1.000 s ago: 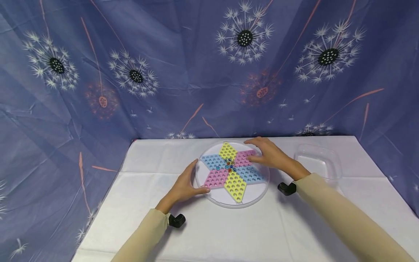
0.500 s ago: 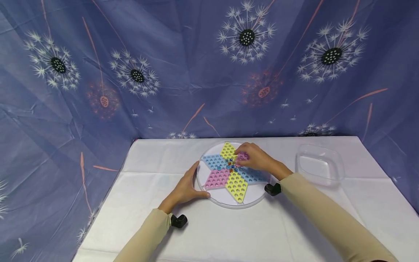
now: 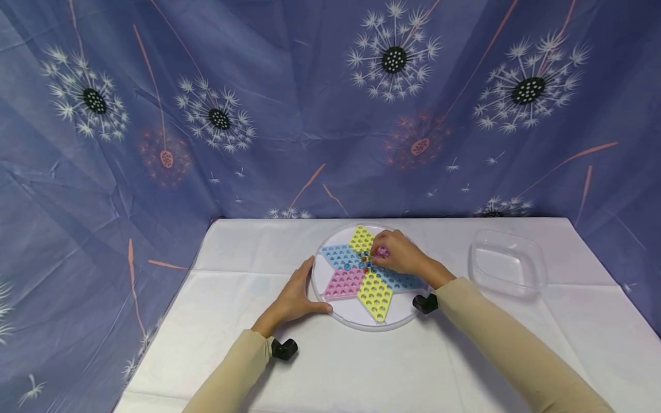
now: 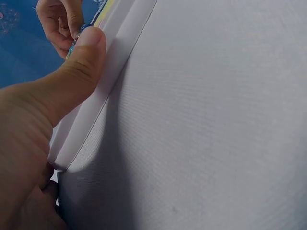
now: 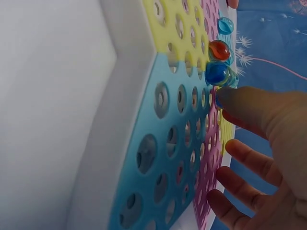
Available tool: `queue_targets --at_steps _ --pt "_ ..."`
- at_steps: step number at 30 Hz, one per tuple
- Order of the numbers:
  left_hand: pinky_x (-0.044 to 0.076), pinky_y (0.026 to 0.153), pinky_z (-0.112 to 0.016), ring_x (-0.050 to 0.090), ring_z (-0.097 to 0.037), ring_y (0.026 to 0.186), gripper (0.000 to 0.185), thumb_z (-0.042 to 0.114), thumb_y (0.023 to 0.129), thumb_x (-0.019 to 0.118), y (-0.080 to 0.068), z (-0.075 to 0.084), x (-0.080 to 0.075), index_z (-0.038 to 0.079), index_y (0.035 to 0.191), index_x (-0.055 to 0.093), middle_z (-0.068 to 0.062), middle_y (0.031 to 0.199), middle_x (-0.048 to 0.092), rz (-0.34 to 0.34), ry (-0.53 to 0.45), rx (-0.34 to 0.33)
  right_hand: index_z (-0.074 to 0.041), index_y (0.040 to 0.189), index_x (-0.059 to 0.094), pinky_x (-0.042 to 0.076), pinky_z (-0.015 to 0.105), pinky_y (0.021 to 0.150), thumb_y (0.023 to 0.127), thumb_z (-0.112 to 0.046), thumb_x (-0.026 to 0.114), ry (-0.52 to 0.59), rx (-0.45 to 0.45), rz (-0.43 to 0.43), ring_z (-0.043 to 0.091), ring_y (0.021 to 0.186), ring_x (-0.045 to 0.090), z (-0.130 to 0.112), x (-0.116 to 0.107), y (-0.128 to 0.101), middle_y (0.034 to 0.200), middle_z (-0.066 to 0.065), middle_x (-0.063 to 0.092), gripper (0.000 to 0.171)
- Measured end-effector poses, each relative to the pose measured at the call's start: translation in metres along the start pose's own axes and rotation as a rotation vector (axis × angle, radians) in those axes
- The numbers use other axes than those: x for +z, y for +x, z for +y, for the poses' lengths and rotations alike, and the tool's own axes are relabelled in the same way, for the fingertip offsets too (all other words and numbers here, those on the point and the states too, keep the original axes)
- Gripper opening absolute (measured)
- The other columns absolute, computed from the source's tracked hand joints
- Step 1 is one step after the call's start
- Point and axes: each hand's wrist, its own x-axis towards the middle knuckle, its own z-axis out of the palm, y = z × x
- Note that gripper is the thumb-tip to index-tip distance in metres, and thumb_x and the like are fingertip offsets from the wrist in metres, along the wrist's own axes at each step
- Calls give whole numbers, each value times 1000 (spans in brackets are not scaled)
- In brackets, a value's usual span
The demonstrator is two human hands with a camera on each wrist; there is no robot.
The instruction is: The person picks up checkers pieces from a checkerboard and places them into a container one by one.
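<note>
A round, clear-rimmed Chinese checkers board (image 3: 338, 315) lies on the white table, its star in yellow, pink and blue. Several glass marbles (image 3: 362, 264) sit in holes around its middle. My left hand (image 3: 294, 295) rests against the board's left edge, fingers and thumb spread; its thumb (image 4: 88, 57) lies along the rim in the left wrist view. Over the centre-right of the star, my right hand (image 3: 400, 252) pinches a blue marble (image 5: 218, 98), mostly hidden by thumb and forefinger. Its other fingers (image 5: 240, 184) are loosely bent close over the pink holes.
A clear plastic container (image 3: 508, 264) stands on the white-covered table (image 3: 403, 367), to the right of the board. Behind the table hangs a blue cloth (image 3: 289, 115) with dandelion print. A lone marble (image 3: 347, 267) sits left of the cluster.
My right hand has moved left from the board's right edge to the marbles at its middle, and its fingers have drawn together. The left hand has stayed at the board's edge.
</note>
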Motion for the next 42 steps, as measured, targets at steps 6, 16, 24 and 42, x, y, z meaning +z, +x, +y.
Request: queue_targets --at_steps 6,16,24,42 --pt "23 125 -52 23 -37 154 132 37 65 99 -1 0 1 4 164 18 -17 168 23 8 6 -16 -18 98 79 41 63 107 91 -23 79 -9 27 6 41 122 52 -2 3 -1 130 14 64 8" --pt "11 127 -53 11 -37 157 131 38 64 99 -1 3 -1 5 163 21 -18 168 22 13 27 -41 -19 99 80 41 62 106 91 -23 79 -10 30 19 39 121 52 0 4 -1 130 13 64 8" --pt "14 127 -53 10 -38 156 131 40 63 99 -2 3 1 7 164 22 -16 169 22 24 14 -76 -20 98 80 43 59 105 91 -23 79 -18 33 16 37 118 53 0 5 0 129 11 64 8" --pt "13 127 -55 10 -41 156 131 40 64 99 -4 4 3 7 164 21 -19 169 19 20 18 -74 -21 91 76 43 57 107 90 -20 80 16 6 -26 35 119 54 3 -3 0 122 9 67 5"
